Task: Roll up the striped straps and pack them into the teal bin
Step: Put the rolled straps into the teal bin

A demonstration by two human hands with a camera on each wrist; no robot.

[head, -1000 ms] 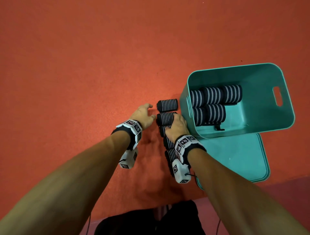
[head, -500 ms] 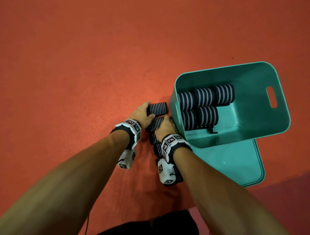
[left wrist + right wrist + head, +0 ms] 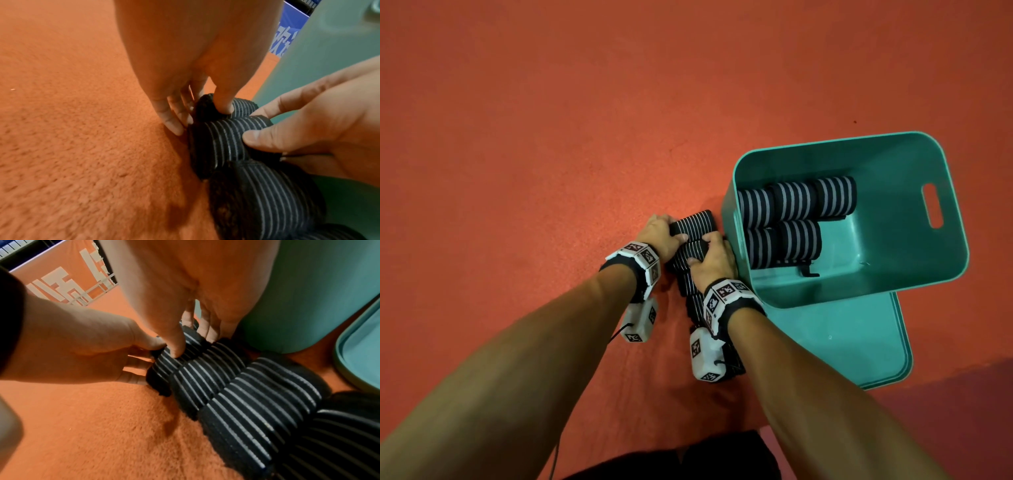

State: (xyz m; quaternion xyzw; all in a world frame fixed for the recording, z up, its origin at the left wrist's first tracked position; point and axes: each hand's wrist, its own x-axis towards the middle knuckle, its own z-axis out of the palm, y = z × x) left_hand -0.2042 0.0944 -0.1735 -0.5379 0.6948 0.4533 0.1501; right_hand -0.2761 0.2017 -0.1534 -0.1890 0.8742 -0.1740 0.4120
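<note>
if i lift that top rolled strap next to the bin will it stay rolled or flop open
The rolled strap looks like soft ribbed fabric, so it will probably squash slightly. No fastener shows, so it may loosen unless gripped around the roll. Being a cylinder, it could roll on the carpet.

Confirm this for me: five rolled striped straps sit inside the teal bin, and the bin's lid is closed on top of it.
Not quite. The teal bin is open: its lid lies flat on the orange floor, partly under the bin, as the head view shows. Five rolled striped straps do sit inside it.
</note>
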